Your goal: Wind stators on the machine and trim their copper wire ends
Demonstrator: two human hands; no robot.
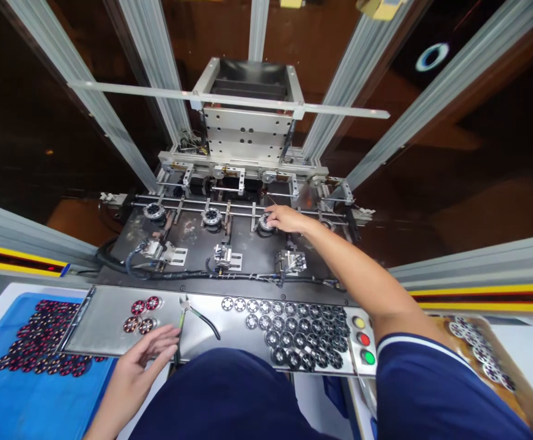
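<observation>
My right hand (286, 219) reaches over the machine bed to the third round holder (265, 227). Its fingers close around a stator core at the top of that holder and partly hide it. Two more holders to the left carry stator cores (154, 211) with spoked tops. My left hand (150, 353) hovers at the front edge of the metal shelf (243, 333), fingers apart and holding nothing. Close to its fingertips lie green-handled cutting pliers (193, 310). Several wound stators (146, 326) with reddish coils rest just beyond that hand.
Rows of bare stator cores (302, 325) cover the shelf's right part, beside yellow, red and green buttons (363, 339). A blue tray (23, 397) at left holds many wound stators. Clamps (224, 256) and cables line the bed; yellow light-curtain bars (486, 299) flank it.
</observation>
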